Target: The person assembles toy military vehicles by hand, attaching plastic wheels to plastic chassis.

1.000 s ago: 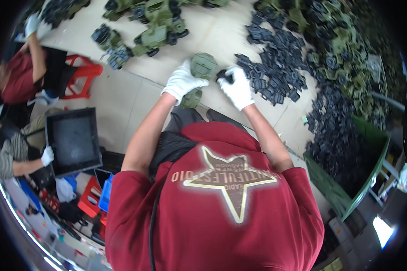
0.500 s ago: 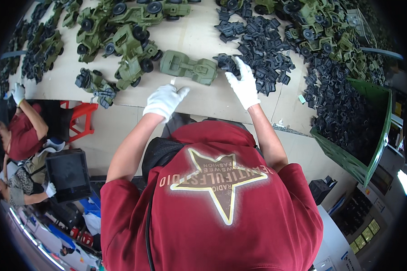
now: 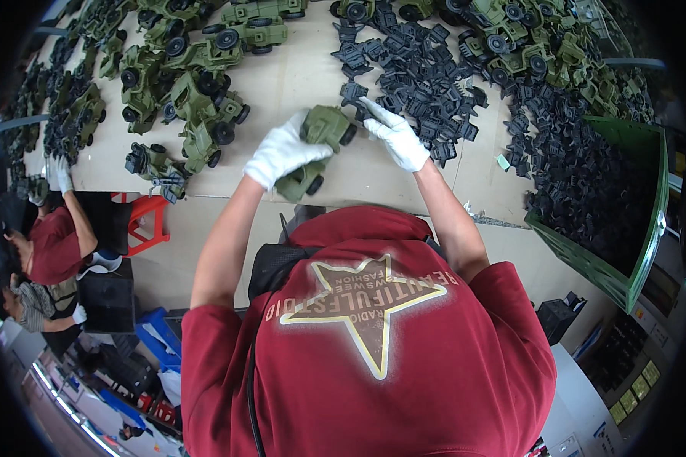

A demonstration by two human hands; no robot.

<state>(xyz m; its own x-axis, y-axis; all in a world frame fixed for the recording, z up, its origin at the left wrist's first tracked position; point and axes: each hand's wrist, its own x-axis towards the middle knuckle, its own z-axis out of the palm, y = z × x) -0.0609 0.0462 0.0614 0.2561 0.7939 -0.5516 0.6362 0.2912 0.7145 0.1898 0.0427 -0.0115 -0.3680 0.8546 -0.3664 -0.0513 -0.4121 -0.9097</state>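
My white-gloved left hand grips a green toy jeep around its middle. The jeep is tilted over the near part of the table, with black wheels showing on its side. My right hand, also gloved in white, is open with its fingers stretched toward a small dark grey plastic part. Whether the fingertips touch that part, I cannot tell. Just beyond my right hand lies a spread pile of similar dark parts. Left of the held jeep, other green toy jeeps stand and lie in a cluster.
At the right edge a green crate is tipped toward the table, full of dark parts. More green toy vehicles are heaped at the far right. A red stool stands left, near a co-worker in a dark red shirt.
My left hand has taken hold of the jeep, lifted it and turned it from lying crosswise to upright in view. My right hand has shifted slightly left.
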